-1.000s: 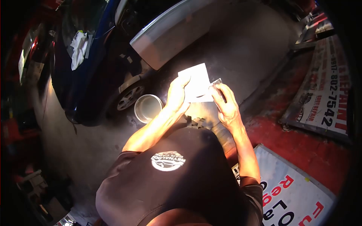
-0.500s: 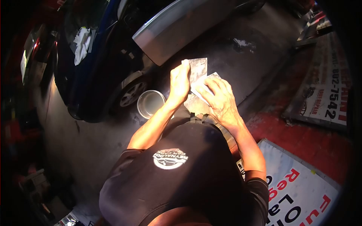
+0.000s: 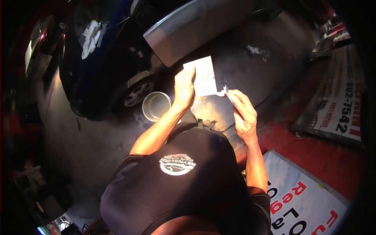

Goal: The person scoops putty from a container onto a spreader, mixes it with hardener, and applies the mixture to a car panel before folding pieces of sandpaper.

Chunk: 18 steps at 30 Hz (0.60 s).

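My left hand (image 3: 184, 88) is closed on the left edge of a flat, square board (image 3: 204, 76), whose pale face is brightly lit and turned up to the camera. To the right of it, my right hand (image 3: 245, 115) pinches a thin, flat spreader (image 3: 230, 95). A bit of white paste (image 3: 221, 93) clings to the spreader's tip, close by the board's lower right corner. Below and left of my left wrist stands a round, open container (image 3: 143, 107) on the floor.
A dark blue car (image 3: 88, 80) with a wheel (image 3: 139, 94) stands at the left, a white cloth (image 3: 92, 39) on it. Ahead is a grey car panel (image 3: 176, 41). Lettered signs lie at the right (image 3: 333, 94) and lower right (image 3: 290, 196).
My right hand has moved right and down, away from the board, with the spreader. The board has tilted, so its face now shows bright and whole.
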Each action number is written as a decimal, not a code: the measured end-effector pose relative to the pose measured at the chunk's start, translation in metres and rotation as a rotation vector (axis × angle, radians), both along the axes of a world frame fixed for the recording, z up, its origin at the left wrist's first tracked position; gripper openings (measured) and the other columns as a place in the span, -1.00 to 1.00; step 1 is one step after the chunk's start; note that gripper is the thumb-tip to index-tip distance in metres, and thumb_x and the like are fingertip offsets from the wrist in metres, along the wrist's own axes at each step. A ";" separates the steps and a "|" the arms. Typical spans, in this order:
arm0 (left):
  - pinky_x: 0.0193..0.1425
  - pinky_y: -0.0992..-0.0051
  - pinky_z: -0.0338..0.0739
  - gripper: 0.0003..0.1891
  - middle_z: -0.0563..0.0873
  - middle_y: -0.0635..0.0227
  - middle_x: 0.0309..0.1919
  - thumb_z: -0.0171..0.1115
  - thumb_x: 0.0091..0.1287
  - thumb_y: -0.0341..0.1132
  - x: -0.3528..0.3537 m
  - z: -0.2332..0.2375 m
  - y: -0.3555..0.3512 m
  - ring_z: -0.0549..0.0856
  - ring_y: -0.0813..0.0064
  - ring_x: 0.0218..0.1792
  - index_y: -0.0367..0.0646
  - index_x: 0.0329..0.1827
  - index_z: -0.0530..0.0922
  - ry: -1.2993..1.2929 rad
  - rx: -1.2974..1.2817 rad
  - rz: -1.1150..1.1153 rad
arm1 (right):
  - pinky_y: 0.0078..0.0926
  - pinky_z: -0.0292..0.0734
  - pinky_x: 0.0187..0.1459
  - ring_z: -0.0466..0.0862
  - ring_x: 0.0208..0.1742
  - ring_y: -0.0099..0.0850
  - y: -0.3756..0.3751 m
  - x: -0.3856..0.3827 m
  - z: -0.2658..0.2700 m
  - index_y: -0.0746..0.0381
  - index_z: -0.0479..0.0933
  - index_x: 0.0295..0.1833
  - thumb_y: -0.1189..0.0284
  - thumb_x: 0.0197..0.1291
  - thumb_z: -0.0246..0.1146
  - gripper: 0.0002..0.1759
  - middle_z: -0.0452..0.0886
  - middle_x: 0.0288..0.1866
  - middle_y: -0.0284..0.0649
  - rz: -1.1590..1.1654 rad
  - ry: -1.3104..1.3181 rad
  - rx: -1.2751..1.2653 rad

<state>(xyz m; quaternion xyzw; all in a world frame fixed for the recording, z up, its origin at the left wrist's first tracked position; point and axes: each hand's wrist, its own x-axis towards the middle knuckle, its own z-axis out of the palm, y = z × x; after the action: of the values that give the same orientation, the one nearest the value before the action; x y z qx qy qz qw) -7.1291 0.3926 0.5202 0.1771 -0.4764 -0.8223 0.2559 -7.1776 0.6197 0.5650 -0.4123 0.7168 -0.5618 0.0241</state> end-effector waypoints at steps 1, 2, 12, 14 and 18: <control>0.09 0.41 0.73 -0.67 0.83 0.21 -0.04 0.13 0.70 -0.20 0.004 -0.015 0.006 0.81 0.47 -0.05 -0.34 0.10 0.69 -0.002 0.143 -0.095 | -0.25 0.59 0.36 0.70 0.28 -0.02 -0.004 0.002 0.006 0.34 0.70 0.28 0.84 0.10 0.21 -0.41 0.69 0.27 0.03 0.015 0.095 -0.019; 0.15 0.33 0.76 -0.70 0.81 0.13 0.04 0.12 0.67 -0.27 0.006 -0.002 0.018 0.82 0.37 0.01 -0.36 0.18 0.65 -0.055 0.400 -0.143 | -0.23 0.59 0.36 0.71 0.28 0.00 -0.008 0.004 0.010 0.31 0.70 0.28 0.85 0.08 0.22 -0.39 0.68 0.27 0.04 0.027 0.195 -0.043; 0.02 0.40 0.72 -0.65 0.81 0.21 -0.13 0.07 0.70 -0.20 0.018 0.041 0.026 0.79 0.45 -0.13 -0.35 0.07 0.67 0.049 0.285 -0.100 | -0.18 0.52 0.46 0.63 0.41 0.04 0.022 -0.006 -0.055 0.30 0.58 0.43 0.94 -0.03 0.01 -0.16 0.60 0.33 0.11 -0.006 0.025 0.338; -0.06 0.42 0.65 -0.60 0.77 0.30 -0.24 0.06 0.73 -0.14 0.015 0.025 0.019 0.72 0.54 -0.20 -0.35 -0.03 0.68 -0.050 0.043 -0.112 | -0.23 0.52 0.45 0.66 0.38 -0.02 0.010 -0.019 -0.026 0.31 0.60 0.43 0.95 0.01 0.00 -0.18 0.63 0.32 0.06 -0.130 0.115 0.221; -0.28 0.38 0.41 -0.46 0.55 0.47 -0.49 -0.04 0.78 -0.06 0.011 0.016 0.037 0.42 0.65 -0.37 -0.32 -0.32 0.55 -0.200 -0.366 -0.140 | 0.09 0.42 0.43 0.63 0.32 -0.01 -0.019 -0.015 0.021 0.10 0.72 0.29 0.65 0.07 0.27 -0.39 0.66 0.25 -0.05 0.011 0.505 0.467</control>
<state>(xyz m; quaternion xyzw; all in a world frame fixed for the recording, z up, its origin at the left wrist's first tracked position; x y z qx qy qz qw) -7.1185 0.4291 0.5361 0.1750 -0.6519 -0.7163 0.1773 -7.1921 0.6011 0.5860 -0.5255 0.8072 -0.2627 -0.0572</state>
